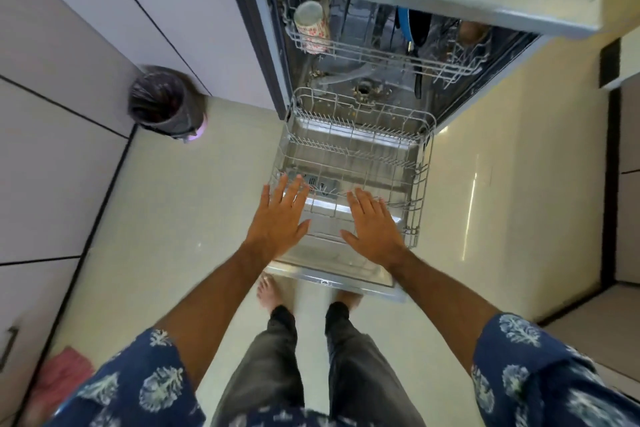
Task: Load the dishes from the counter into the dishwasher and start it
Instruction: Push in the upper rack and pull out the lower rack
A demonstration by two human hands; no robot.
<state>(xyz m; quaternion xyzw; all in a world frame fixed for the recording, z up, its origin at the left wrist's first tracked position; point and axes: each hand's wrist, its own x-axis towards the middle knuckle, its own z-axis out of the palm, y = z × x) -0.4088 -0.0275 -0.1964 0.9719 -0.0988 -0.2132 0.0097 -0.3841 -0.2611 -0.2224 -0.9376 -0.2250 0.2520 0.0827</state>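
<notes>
Two hands, left hand (pixel 278 220) and right hand (pixel 372 230), spread flat with fingers straight above the near edge of the empty lower rack (pixel 420 180), gripping nothing. Pulled out over the lowered dishwasher door (pixel 332 279), that rack; farther in, a patterned cup (pixel 311 26) lying in the upper rack (pixel 381 54). Left on the floor, a lined bin (pixel 162 102) beside grey cabinets (pixel 69 45).

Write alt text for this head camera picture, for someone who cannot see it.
Seen from above, a person's open left hand and right hand reach over the empty lower rack, pulled out onto the open dishwasher door. The upper rack holds a patterned mug; a lined bin stands at the left.
</notes>
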